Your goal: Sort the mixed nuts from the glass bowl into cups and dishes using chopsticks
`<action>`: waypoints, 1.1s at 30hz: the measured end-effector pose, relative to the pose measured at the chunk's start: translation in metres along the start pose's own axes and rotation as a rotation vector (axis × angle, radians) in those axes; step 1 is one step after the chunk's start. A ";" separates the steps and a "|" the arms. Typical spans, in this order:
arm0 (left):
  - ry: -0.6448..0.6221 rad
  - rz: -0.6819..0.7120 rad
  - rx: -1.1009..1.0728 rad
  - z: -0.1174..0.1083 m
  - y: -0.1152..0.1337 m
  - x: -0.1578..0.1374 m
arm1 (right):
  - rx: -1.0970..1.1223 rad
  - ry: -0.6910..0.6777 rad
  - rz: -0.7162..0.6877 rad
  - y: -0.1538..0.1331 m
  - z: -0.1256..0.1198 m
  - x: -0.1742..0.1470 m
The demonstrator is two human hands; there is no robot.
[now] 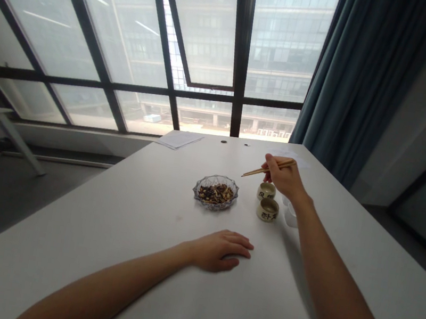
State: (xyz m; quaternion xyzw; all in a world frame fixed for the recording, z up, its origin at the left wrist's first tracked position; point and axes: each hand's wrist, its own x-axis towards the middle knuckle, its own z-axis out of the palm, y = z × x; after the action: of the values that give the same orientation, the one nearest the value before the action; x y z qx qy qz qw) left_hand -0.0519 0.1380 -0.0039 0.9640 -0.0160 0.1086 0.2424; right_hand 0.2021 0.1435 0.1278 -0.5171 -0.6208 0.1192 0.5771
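Observation:
My right hand [280,173] grips a pair of wooden chopsticks [254,172], raised above the table with their tips pointing left and close together. Nothing shows between the tips. Just below that hand stand two small ceramic cups with dark characters, the farther cup [266,191] and the nearer cup [268,211]. Left of them sits a clear faceted glass bowl [196,191] with a mix of dark and pale small pieces [216,193], too small to name. My left hand [220,250] lies flat on the table in front of the bowl, fingers spread, holding nothing.
Clear plastic containers [291,216] stand right of the cups, partly behind my right forearm. White papers [179,139] lie at the far left of the white table [140,212]. Windows line the far side, with a blue curtain [354,85] at the right.

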 end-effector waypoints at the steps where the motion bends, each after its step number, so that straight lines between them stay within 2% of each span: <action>1: 0.000 0.002 -0.003 0.000 0.000 0.000 | -0.001 -0.016 0.002 0.000 0.003 -0.001; 15: 0.001 0.003 0.003 0.001 0.000 -0.001 | 0.090 -0.102 0.124 0.030 0.062 -0.015; 33: 0.004 0.017 0.019 0.000 0.001 0.001 | 0.072 -0.123 0.100 0.047 0.078 -0.020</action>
State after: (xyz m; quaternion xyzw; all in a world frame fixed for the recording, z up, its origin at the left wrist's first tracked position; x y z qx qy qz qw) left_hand -0.0509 0.1369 -0.0031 0.9658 -0.0225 0.1127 0.2325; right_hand 0.1564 0.1832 0.0568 -0.5181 -0.6240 0.2017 0.5492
